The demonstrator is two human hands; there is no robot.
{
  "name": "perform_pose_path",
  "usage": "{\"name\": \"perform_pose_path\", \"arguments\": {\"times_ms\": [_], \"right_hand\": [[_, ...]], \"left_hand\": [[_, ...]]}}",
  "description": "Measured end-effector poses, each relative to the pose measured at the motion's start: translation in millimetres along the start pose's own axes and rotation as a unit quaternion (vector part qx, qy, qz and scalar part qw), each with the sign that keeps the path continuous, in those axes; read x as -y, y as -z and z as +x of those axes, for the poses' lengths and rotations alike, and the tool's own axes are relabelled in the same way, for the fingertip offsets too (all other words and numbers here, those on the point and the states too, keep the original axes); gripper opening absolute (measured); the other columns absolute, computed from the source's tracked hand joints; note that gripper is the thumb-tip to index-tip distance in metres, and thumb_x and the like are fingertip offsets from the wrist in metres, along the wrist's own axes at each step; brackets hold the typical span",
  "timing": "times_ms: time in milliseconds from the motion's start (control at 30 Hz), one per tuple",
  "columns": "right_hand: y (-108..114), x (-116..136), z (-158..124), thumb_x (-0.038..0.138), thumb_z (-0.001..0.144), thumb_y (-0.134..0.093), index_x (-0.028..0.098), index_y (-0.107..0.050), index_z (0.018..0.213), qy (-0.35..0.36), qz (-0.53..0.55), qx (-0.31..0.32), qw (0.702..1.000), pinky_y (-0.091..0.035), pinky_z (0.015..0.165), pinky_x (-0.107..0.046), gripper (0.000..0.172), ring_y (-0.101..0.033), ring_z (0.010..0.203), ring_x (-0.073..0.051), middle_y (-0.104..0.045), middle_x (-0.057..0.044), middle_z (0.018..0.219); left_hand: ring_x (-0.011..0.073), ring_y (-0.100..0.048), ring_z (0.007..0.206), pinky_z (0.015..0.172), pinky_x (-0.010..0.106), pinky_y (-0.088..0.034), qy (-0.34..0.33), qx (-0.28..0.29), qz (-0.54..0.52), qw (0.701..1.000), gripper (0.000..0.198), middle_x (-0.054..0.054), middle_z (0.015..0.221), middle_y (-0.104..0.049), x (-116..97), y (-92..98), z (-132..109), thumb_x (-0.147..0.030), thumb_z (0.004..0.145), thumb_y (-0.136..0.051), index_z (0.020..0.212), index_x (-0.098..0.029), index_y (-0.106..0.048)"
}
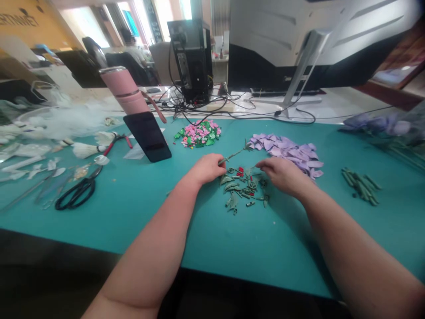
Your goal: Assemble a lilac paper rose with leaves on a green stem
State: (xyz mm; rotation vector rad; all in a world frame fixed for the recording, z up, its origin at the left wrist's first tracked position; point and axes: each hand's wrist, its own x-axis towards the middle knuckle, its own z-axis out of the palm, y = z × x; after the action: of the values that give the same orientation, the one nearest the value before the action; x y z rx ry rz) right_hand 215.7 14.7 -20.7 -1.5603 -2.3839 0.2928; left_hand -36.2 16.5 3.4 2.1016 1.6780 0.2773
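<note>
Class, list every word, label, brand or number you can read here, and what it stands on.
"ERT…": lettering on the yellow wall; remaining letters too blurred.
Unreadable: marks on the vertical dark sign.
Unreadable: label on the computer tower.
No other text is legible.

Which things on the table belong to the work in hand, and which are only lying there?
Probably in the work:
stem, held in the left hand
small parts, near the right hand
purple pieces, just beyond it

Apparently only lying there:
phone
flask
scissors
</note>
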Motion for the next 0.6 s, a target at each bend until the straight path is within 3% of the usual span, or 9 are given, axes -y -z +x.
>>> {"name": "perform_pose_path", "arguments": {"times_ms": [167, 333, 467, 600], "right_hand": [[-5, -2, 1, 0.020, 0.092, -0.045, 0.020, -0.072, 0.113, 0.011, -0.001, 0.001, 1.000, -0.051, 0.090, -0.038, 0.034, -0.067, 0.101, -0.025, -0.072, -0.010, 0.112], [-11, 0, 4, 0.015, 0.090, -0.045, 0.018, -0.069, 0.121, 0.088, -0.011, 0.007, 0.996, -0.047, 0.099, -0.038, 0.039, -0.063, 0.109, -0.025, -0.068, -0.012, 0.123], [-13, 3, 5, 0.013, 0.090, -0.043, 0.017, -0.070, 0.118, 0.092, -0.026, 0.053, 0.994, -0.045, 0.100, -0.037, 0.039, -0.063, 0.111, -0.024, -0.069, -0.012, 0.121], [-18, -3, 3, 0.018, 0.091, -0.041, 0.017, -0.070, 0.117, 0.094, -0.019, 0.057, 0.994, -0.047, 0.095, -0.036, 0.039, -0.064, 0.105, -0.024, -0.071, -0.011, 0.115]], "left_hand": [[0.0154, -0.055, 0.068, 0.063, 0.029, -0.037, 0.013, -0.007, -0.004, 1.000, 0.007, 0.002, 0.076, -0.066, 1, 4.3, -2, -0.025, 0.073, -0.064, 0.077, -0.018, -0.065], [0.0163, -0.055, 0.069, 0.062, 0.029, -0.036, 0.011, 0.021, 0.026, 0.999, 0.007, 0.003, 0.078, -0.066, 2, 0.2, 1, -0.024, 0.072, -0.066, 0.077, -0.019, -0.065], [0.0179, -0.055, 0.071, 0.065, 0.030, -0.037, 0.015, -0.019, 0.014, 1.000, 0.008, 0.003, 0.077, -0.064, 0, -3.9, 1, -0.023, 0.072, -0.067, 0.080, -0.019, -0.065], [0.0179, -0.054, 0.070, 0.066, 0.031, -0.038, -0.005, -0.034, -0.052, 0.998, 0.015, 0.002, 0.073, -0.061, -3, 2.2, -8, -0.031, 0.073, -0.071, 0.076, -0.019, -0.063]]}}
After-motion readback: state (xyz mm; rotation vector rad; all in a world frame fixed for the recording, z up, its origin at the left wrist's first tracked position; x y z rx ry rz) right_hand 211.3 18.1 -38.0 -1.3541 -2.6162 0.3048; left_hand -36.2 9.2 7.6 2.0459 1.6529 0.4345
